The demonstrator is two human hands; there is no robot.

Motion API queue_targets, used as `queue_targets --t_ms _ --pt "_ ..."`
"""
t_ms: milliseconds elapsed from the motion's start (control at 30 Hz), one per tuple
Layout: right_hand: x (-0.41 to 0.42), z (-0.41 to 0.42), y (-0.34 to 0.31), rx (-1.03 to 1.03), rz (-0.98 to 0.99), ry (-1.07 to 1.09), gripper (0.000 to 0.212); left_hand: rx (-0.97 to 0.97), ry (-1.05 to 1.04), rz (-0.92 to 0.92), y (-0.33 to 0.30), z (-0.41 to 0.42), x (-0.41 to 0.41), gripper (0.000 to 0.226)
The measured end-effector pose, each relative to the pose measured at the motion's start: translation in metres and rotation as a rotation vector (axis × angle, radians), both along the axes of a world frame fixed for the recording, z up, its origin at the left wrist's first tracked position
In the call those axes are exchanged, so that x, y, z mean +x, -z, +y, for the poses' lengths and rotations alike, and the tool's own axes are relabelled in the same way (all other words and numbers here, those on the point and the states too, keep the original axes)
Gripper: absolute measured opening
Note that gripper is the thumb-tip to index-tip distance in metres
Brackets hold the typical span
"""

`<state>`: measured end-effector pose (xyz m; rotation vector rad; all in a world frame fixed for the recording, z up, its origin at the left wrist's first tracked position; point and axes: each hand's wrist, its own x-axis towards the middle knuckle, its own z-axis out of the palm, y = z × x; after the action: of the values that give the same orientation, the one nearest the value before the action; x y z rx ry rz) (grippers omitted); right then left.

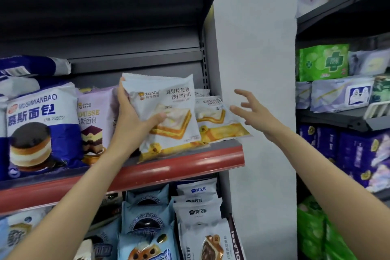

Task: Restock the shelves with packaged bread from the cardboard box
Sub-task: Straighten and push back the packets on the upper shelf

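A: Shop aisle, grey shelving unit [135,57] against white pillar [253,48]. Red-edged upper shelf [179,165] part stocked, back rows low.

B: Largest items first?

A: Blue mousse bread bag [40,133] far left, upright. Purple mousse pack [95,124] just beside it. Lower shelf packs [160,221] below, crowded. Second shelving unit [341,112] at right, unrelated goods. No cardboard box in view.

B: Task item?

A: White sandwich bread pack [166,116], front of upper shelf, bottom edge at the red lip, touching a matching pack [215,120] lying behind and to its right.

B: Grips?

A: Left hand [130,118] holding pack's left side, fingers behind the top corner, thumb pressed on the front face. Right hand [251,112] empty, fingers spread wide, near the matching pack, not touching.

B: Risks?

A: Bottom edge sits at the lip; judged likely to slide forward off the shelf if let go before pushed back. Soft contents, so thumb pressure could dent the slice. Matching pack leans loose and could be knocked sideways.

B: Orientation?

A: Long axis near vertical, top tilted left and back. Printed face toward the aisle, sealed top edge up.
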<state>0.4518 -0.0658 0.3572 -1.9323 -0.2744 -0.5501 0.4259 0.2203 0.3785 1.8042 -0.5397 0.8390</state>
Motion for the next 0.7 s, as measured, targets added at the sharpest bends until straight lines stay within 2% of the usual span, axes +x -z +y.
queue_targets --t_ms 133,233,333,400,533,700 --pt "0.020 0.005 -0.008 -0.073 0.201 0.006 0.060 0.036 -0.039 0.029 0.003 -0.001 0.002 0.119" --pt "0.028 0.002 -0.013 -0.039 0.287 -0.015 0.072 0.033 -0.024 0.037 0.002 0.001 0.002 0.120" --pt "0.021 -0.003 -0.016 0.113 0.213 -0.082 0.071 0.049 -0.046 0.011 0.003 0.001 -0.001 0.114" --pt "0.012 -0.004 -0.017 0.195 0.067 -0.120 0.069 0.048 -0.049 -0.004 0.004 0.002 -0.002 0.112" --pt "0.003 0.012 -0.024 0.163 -0.189 -0.131 0.062 0.013 0.105 0.033 0.001 0.010 -0.005 0.119" --pt "0.002 0.040 -0.023 0.127 -0.147 -0.290 0.061 -0.032 0.228 0.084 -0.002 -0.001 -0.003 0.114"
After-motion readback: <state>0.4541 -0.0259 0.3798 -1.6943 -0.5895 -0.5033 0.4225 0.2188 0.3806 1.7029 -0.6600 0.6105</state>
